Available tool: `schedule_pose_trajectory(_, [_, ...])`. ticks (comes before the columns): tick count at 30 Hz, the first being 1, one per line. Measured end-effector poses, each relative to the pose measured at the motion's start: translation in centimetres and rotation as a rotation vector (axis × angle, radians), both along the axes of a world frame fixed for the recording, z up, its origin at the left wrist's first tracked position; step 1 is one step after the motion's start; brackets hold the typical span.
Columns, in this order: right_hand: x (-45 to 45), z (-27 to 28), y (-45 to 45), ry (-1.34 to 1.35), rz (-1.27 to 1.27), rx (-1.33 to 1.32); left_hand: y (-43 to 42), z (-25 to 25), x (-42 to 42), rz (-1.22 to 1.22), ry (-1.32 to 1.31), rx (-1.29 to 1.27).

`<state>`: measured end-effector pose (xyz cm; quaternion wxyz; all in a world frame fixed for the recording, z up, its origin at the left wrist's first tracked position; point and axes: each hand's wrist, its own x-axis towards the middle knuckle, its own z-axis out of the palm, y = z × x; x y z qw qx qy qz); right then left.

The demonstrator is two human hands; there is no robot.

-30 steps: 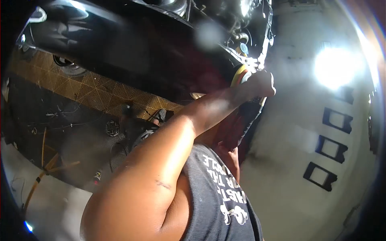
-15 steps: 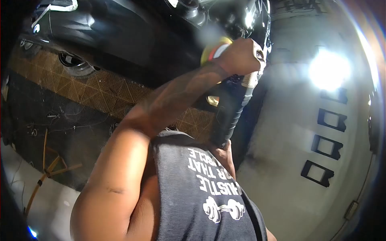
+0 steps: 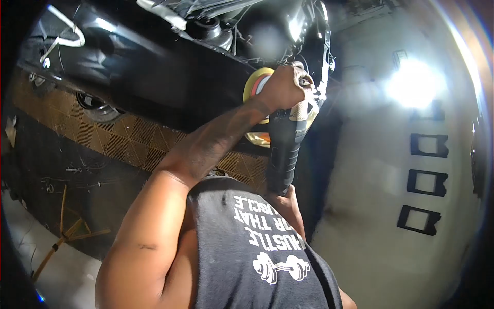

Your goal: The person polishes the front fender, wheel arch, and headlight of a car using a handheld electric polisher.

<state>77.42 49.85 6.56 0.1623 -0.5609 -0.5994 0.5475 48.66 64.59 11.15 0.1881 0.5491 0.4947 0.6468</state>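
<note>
My left hand [image 3: 285, 86] is closed around the head of a polisher [image 3: 284, 154], which has a long black body. My right hand [image 3: 284, 196] wraps the rear end of that body, its fingers partly hidden by the tool. A round yellow pad [image 3: 250, 85] on the polisher's head faces a glossy black car body panel [image 3: 170, 77]. My left wrist covers part of the pad, so I cannot tell whether it touches the panel. Just below the pad, a lamp with yellow and orange parts [image 3: 258, 138] shows at the car's lower corner.
Engine bay parts [image 3: 211, 33] are exposed above the panel. A wheel [image 3: 98, 105] lies below it, by brown patterned floor tiles [image 3: 144, 144]. A bright work light [image 3: 417, 85] shines at right, near several black frames [image 3: 426, 183]. An orange strap stand [image 3: 63, 237] is lower left.
The polisher and both hands have shifted left in view, and the left hand slightly down. More of the yellow pad and engine bay shows. Both hands keep their grip.
</note>
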Motion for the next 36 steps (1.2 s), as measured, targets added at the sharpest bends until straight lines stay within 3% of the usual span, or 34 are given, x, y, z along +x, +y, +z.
schedule_pose_trajectory(1, [2.4,-2.5,1.0,-0.053,0.078,-0.011,0.7,-0.6,0.6,-0.047,-0.020,-0.033])
schedule_pose_trajectory(3, [2.2,-2.4,0.9,-0.058,0.000,-0.021,1.6,-0.6,1.8,-0.157,-0.111,-0.158])
schedule_pose_trajectory(6, [4.7,-5.3,0.7,-0.075,-0.054,-0.050,4.6,-2.9,4.9,-0.219,-0.004,-0.088])
schedule_pose_trajectory(7, [4.5,-4.9,0.3,0.030,-0.080,-0.127,5.7,-4.9,6.7,-0.154,0.119,0.006])
schedule_pose_trajectory(9, [5.1,-5.9,-0.4,0.098,-0.085,-0.120,7.5,-6.6,8.9,-0.169,0.104,0.066])
schedule_pose_trajectory(13, [3.9,-5.4,-1.8,0.060,-0.135,-0.170,7.2,-5.8,8.5,-0.233,0.291,0.071])
schedule_pose_trajectory(14, [3.6,-6.3,-2.2,-0.005,-0.151,-0.160,5.7,-3.7,7.3,-0.318,0.119,-0.096])
schedule_pose_trajectory(15, [1.1,-3.8,-2.7,-0.015,-0.208,-0.112,5.2,-3.4,6.4,-0.313,0.102,-0.072])
schedule_pose_trajectory(16, [-0.2,-3.9,-3.2,0.161,-0.222,-0.037,4.8,-3.1,5.7,-0.320,0.088,-0.051])
schedule_pose_trajectory(17, [-0.6,-4.9,-3.6,0.173,-0.169,-0.038,4.9,-3.6,4.7,-0.337,0.078,-0.129])
schedule_pose_trajectory(18, [-1.3,-6.0,-4.5,0.185,-0.135,-0.041,4.5,-3.6,3.4,-0.383,0.096,0.017])
schedule_pose_trajectory(20, [-4.8,-3.9,-6.2,0.094,-0.124,-0.057,4.0,-4.9,0.4,-0.401,0.053,-0.081])
schedule_pose_trajectory(22, [-7.1,-3.9,-7.7,0.056,-0.102,-0.009,0.3,0.0,-2.6,-0.517,0.035,-0.224])
schedule_pose_trajectory(23, [-8.7,-2.8,-8.6,0.020,-0.097,-0.007,-0.4,-0.1,-4.1,-0.562,-0.064,-0.299])
schedule_pose_trajectory(24, [-10.1,-1.8,-9.5,-0.017,-0.083,-0.005,-0.8,-0.1,-5.7,-0.533,-0.001,-0.299])
schedule_pose_trajectory(26, [-13.4,-1.1,-11.6,0.099,-0.158,-0.006,-2.4,0.9,-8.4,-0.633,-0.115,-0.338])
schedule_pose_trajectory(28, [-15.8,-1.0,-13.0,-0.014,-0.025,0.049,-4.5,2.4,-11.1,-0.608,-0.098,-0.343])
schedule_pose_trajectory(29, [-17.1,-1.7,-13.9,0.166,-0.062,0.156,-5.0,2.5,-13.0,-0.598,-0.101,-0.338])
schedule_pose_trajectory(32, [-19.1,1.8,-14.5,0.175,0.006,0.000,-7.4,3.4,-17.6,-0.576,-0.118,-0.314])
schedule_pose_trajectory(36, [-20.0,2.4,-15.5,0.272,-0.003,0.037,-9.7,4.5,-19.3,-0.453,-0.092,-0.315])
